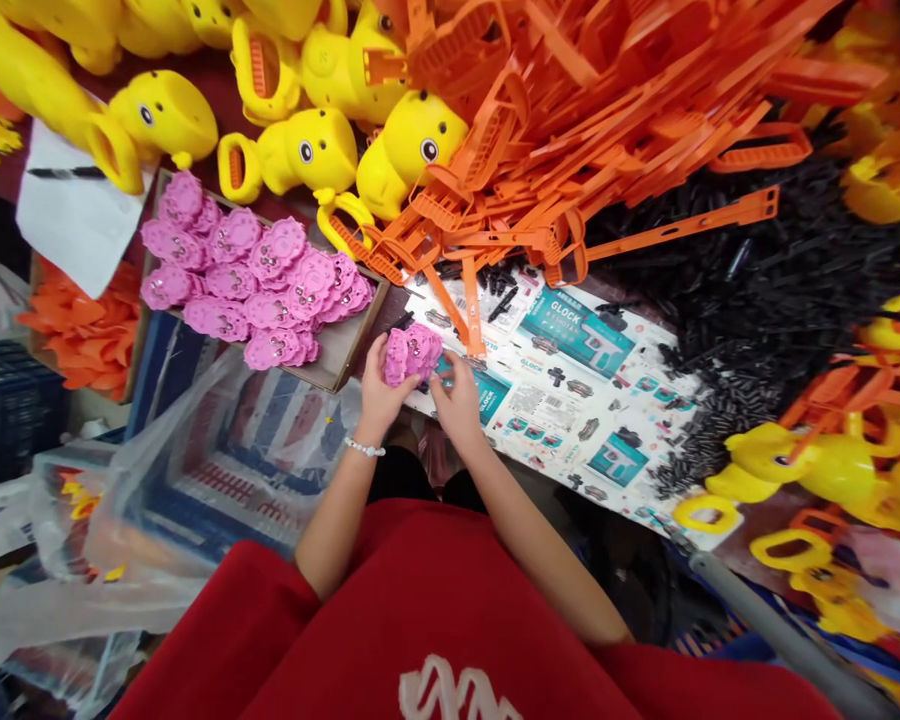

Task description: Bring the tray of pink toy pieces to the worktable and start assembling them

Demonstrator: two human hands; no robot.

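Note:
A small stack of pink, scallop-edged plastic pieces (412,354) is held up between my hands near the table's front edge. My left hand (380,392), with a beaded bracelet at the wrist, has its fingers closed round the left side of the stack. On the right side, my right hand (457,396) has its thumb and fingers at the stack's edge. Just to the left, a shallow box (339,372) holds several more pink stacks (229,282) with shiny metal bits on them.
Yellow duck-shaped parts (311,150) lie behind the box. Orange plastic strips (570,150) pile up at the back, beside black small parts (750,270) at the right. Printed card sheets (547,400) cover the table. A blue crate (247,440) with clear plastic stands lower left.

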